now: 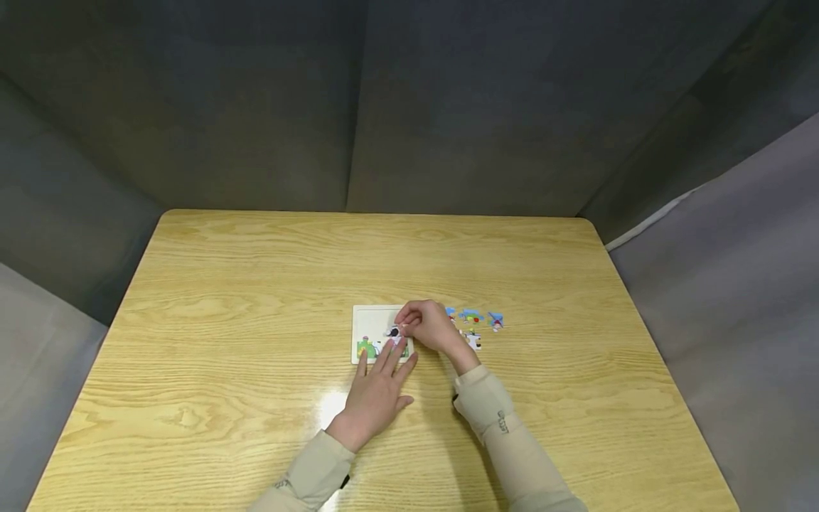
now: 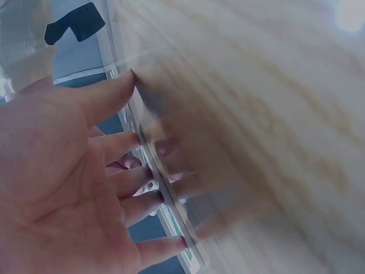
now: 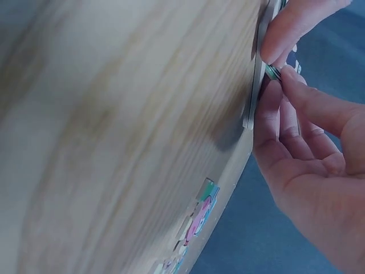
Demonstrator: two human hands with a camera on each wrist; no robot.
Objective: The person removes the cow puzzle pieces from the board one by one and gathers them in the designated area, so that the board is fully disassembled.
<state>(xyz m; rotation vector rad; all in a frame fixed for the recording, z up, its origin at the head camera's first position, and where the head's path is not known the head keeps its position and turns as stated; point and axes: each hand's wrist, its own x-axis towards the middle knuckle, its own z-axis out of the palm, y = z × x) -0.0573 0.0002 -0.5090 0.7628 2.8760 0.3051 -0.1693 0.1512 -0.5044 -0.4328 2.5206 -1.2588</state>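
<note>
A white-framed puzzle board [image 1: 372, 317] lies on the table, with a few picture pieces [image 1: 366, 347] along its near side. My left hand [image 1: 374, 395] has its fingers spread and fairly straight, fingertips resting on the board's near edge. In the head view my right hand [image 1: 430, 325] is over the board's right part, beside a black-and-white picture area [image 1: 393, 331]. Thumb and forefinger pinch a small puzzle piece [image 3: 273, 72] in the right wrist view, showing a green edge close against the board; most of its face is hidden by fingers.
Several loose puzzle pieces lie right of the board, among them a blue-and-green one [image 1: 471, 316], a blue-and-red one [image 1: 495, 321] and a white one [image 1: 473, 340]. The wooden table [image 1: 256, 284] is bordered by grey curtains [image 1: 480, 107] at the back and sides.
</note>
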